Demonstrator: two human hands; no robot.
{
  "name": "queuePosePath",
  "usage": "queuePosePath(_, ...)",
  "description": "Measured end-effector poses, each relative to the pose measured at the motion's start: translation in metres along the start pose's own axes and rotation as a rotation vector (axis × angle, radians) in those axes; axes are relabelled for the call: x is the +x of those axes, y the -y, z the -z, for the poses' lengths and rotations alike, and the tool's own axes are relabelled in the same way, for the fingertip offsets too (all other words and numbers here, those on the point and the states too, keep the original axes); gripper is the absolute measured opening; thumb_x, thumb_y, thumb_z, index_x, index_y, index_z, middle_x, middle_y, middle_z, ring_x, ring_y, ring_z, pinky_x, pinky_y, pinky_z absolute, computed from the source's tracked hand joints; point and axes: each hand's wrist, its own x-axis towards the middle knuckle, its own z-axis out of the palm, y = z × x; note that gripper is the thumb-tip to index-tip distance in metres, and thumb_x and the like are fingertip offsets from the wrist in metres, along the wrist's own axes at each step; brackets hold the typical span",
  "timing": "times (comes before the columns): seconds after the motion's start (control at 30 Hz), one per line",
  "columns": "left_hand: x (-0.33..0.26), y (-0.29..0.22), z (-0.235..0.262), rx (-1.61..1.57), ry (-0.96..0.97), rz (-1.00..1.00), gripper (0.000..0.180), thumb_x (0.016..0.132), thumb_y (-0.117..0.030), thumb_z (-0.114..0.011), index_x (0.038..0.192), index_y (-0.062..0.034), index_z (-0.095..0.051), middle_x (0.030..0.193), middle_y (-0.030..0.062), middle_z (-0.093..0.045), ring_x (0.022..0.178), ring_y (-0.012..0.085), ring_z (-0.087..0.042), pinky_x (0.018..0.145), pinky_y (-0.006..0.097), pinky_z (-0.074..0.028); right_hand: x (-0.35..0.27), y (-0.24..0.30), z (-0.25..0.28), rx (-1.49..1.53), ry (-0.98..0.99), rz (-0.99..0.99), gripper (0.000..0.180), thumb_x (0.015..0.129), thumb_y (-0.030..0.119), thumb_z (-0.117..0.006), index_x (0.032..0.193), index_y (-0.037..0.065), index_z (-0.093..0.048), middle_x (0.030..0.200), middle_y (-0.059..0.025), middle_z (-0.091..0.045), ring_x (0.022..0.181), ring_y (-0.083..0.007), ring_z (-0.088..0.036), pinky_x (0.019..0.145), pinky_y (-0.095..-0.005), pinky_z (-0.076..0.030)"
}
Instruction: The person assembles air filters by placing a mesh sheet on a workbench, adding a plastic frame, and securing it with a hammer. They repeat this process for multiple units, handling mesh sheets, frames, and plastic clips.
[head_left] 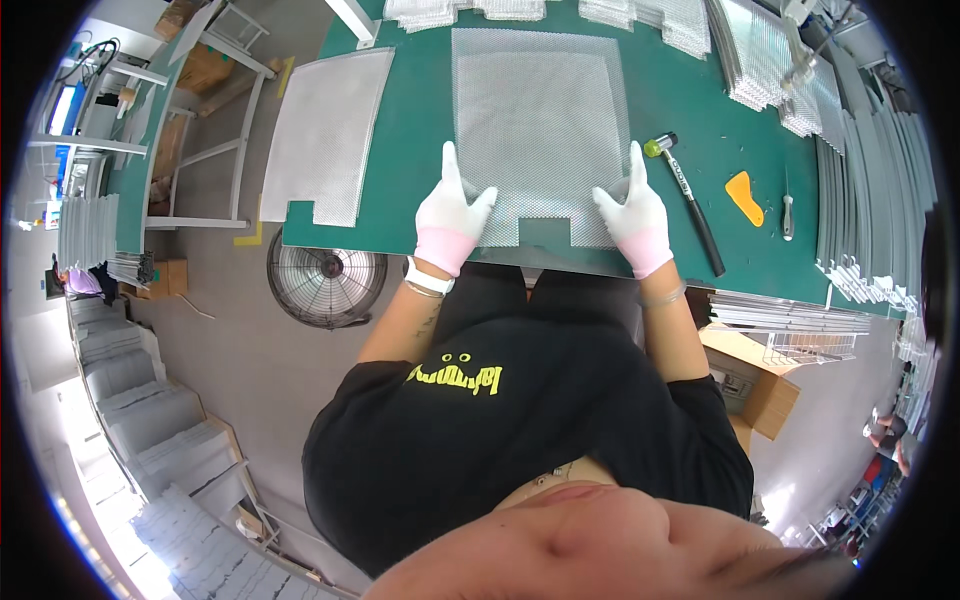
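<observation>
A wire mesh sheet [540,120] with a notch in its near edge lies in front of me on the green table [420,90]. An inner, denser-looking rectangle shows within it, so it may be more than one layer. Both hands wear white gloves with pink cuffs. My left hand [454,208] holds the sheet's left side near the front corner, thumb over the mesh, index finger stretched along the edge. On the right side, my right hand [630,212] mirrors that hold. The other fingers of both hands are mostly hidden.
Left lies another notched mesh sheet [330,130]. To the right are a hammer [690,195], a yellow scraper [744,199] and a screwdriver [788,215]. Mesh stacks [745,60] line the back; grey strips [870,200] fill the right end. A floor fan [328,285] stands below left.
</observation>
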Motion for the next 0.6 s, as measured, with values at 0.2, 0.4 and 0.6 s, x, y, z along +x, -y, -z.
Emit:
queuePosePath(0.2, 0.005, -0.002, -0.006, 0.011, 0.090, 0.085, 0.093, 0.081, -0.033, -0.076, 0.153, -0.0002, -0.026, 0.104, 0.0202, -0.067, 0.091, 0.0369, -0.067, 0.081, 0.042, -0.054, 0.002, -0.001, -0.009, -0.109, 0.015, -0.026, 0.086, 0.083, 0.026, -0.073, 0.154, 0.006, -0.029, 0.089, -0.0176, -0.067, 0.077, -0.0346, -0.067, 0.071, -0.0412, -0.054)
queuePosePath(0.4, 0.003, -0.001, -0.005, 0.041, 0.065, 0.034, 0.091, 0.082, -0.035, -0.075, 0.152, -0.0011, -0.029, 0.117, 0.0219, -0.064, 0.106, 0.0377, -0.064, 0.088, 0.042, -0.052, 0.004, -0.008, -0.012, -0.126, -0.015, 0.035, 0.085, 0.083, 0.026, -0.074, 0.154, 0.009, -0.031, 0.088, -0.0167, -0.066, 0.080, -0.0347, -0.066, 0.074, -0.0414, -0.053)
queuePosePath(0.6, 0.005, -0.009, 0.004, -0.003, 0.175, 0.148, 0.089, 0.082, -0.035, -0.076, 0.151, -0.0013, -0.032, 0.125, 0.0224, -0.062, 0.112, 0.0370, -0.062, 0.093, 0.041, -0.051, 0.008, -0.001, -0.005, -0.171, 0.121, -0.035, 0.079, 0.085, 0.029, -0.071, 0.151, 0.005, -0.034, 0.107, -0.0209, -0.067, 0.096, -0.0372, -0.066, 0.083, -0.0427, -0.054)
